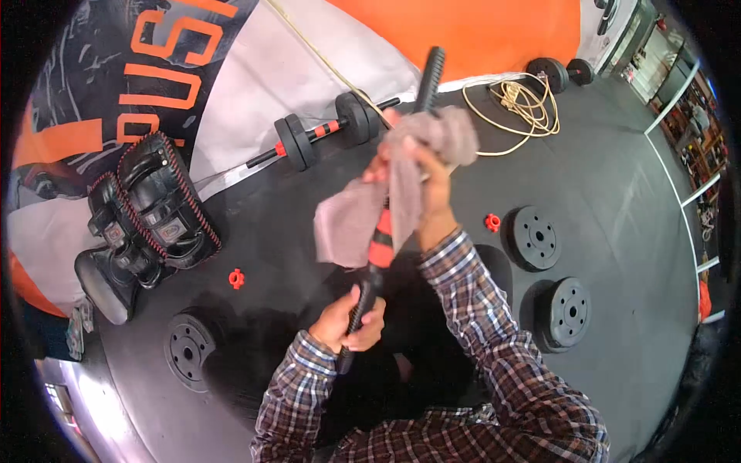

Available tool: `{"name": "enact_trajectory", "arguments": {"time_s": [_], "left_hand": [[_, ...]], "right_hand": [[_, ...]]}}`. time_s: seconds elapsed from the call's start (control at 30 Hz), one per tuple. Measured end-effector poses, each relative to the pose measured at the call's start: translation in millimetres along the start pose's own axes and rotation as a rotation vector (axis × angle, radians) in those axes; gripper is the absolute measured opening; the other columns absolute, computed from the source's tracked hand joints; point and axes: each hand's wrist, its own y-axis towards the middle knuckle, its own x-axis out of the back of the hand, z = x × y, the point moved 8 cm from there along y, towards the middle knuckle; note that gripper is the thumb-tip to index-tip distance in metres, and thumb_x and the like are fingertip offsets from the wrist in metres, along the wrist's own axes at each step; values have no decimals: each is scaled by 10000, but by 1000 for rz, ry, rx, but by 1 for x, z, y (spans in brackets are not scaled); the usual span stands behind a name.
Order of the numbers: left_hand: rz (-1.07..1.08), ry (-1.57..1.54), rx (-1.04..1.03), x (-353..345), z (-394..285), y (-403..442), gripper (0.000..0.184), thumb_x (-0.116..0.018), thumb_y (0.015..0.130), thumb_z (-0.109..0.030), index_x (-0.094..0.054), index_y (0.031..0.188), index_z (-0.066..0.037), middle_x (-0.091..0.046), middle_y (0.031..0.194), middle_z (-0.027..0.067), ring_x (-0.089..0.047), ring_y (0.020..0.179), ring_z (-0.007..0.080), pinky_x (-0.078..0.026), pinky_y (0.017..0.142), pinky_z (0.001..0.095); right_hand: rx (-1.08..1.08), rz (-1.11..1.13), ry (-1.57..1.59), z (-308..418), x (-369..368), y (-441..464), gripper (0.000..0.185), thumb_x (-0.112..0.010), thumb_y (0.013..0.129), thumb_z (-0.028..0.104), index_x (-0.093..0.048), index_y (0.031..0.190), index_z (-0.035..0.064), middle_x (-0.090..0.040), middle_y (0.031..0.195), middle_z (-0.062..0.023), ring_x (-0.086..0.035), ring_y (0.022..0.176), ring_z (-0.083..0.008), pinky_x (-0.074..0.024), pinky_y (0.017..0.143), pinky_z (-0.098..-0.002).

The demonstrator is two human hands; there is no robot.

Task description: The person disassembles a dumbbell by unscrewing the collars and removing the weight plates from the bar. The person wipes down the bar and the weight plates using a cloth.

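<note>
A black dumbbell bar (431, 81) with red bands and threaded ends stands slanted in front of me, with no plates on it. Around its lower threaded end my left hand (349, 322) is closed. Higher up, my right hand (434, 181) is closed on a pinkish-grey cloth (351, 224) that wraps round the bar, its loose end hanging to the left. The cloth and right fingers are slightly blurred. On the dark mat below lie two red star-shaped collars (237, 278), one on each side, and black weight plates (534, 237).
An assembled dumbbell (316, 133) lies by the printed wall, with another (552, 75) farther right beside a coiled cream rope (515, 104). Black strike pads (154, 208) rest at left. More plates (189, 352) lie on both sides. White rails (671, 100) edge the right.
</note>
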Motion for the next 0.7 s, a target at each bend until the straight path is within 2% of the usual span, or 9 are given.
{"name": "enact_trajectory", "arguments": {"time_s": [0.07,0.2,0.27,0.33,0.47,0.53,0.6,0.63,0.7], "left_hand": [[-77,207,-3,10,12,5,593,-356,978,-634,-493,816,-80,-439,535,5,-389,401,101,-303,382,248],[-859,1617,-557,-8,-46,-3,456,-596,949,-432,-542,1024,14,-612,671,194,-622,580,354,-444,506,430],[-1106,1726,-622,4,-50,-15,416,-651,915,-340,-527,1045,35,-623,744,274,-623,708,469,-467,595,507],[-1202,1857,-535,15,-50,-24,390,-573,967,-384,-538,1014,1,-598,640,200,-601,557,376,-440,518,437],[-259,315,5,18,-12,-7,542,-382,1008,-550,-514,862,-46,-409,533,-11,-347,432,88,-323,427,284],[-81,87,104,20,0,-6,510,-398,1023,-499,-541,869,-34,-485,585,24,-412,456,105,-366,468,282],[-278,488,67,41,-1,-6,460,-462,1013,-442,-569,900,-9,-546,620,76,-501,490,157,-396,482,300],[-373,690,50,47,-5,-5,437,-493,1008,-414,-583,915,3,-576,638,103,-546,508,183,-411,489,309],[-576,1311,-358,30,-36,1,438,-554,975,-410,-586,950,26,-602,673,155,-604,568,263,-445,531,376]], "right_hand": [[154,76,-48,39,-6,2,459,-727,857,210,-571,1244,18,-594,857,-61,-588,691,-179,-508,649,-296],[130,-459,-480,50,40,-9,303,-722,870,201,-621,1108,43,-603,829,-32,-589,682,-156,-511,609,-298],[113,-496,-577,29,60,-4,224,-720,876,196,-638,1040,68,-605,817,-16,-600,680,-147,-530,596,-306],[70,-446,-386,16,55,0,194,-734,868,183,-651,1015,87,-608,832,1,-614,712,-138,-525,579,-307],[138,-269,-233,41,43,-1,381,-676,895,248,-577,1205,52,-563,866,-8,-558,722,-142,-465,625,-315],[219,26,-90,69,28,-3,460,-622,921,299,-526,1291,42,-529,853,-8,-525,708,-144,-459,653,-334],[330,67,-68,105,27,-6,530,-540,949,355,-464,1365,35,-474,804,-2,-471,694,-141,-435,672,-350],[419,-14,-26,120,43,-5,477,-630,914,345,-551,1263,29,-613,857,-81,-615,718,-194,-515,548,-342],[493,-388,-289,130,71,-14,398,-652,908,326,-595,1165,29,-614,866,-66,-602,706,-172,-504,537,-341]]}}
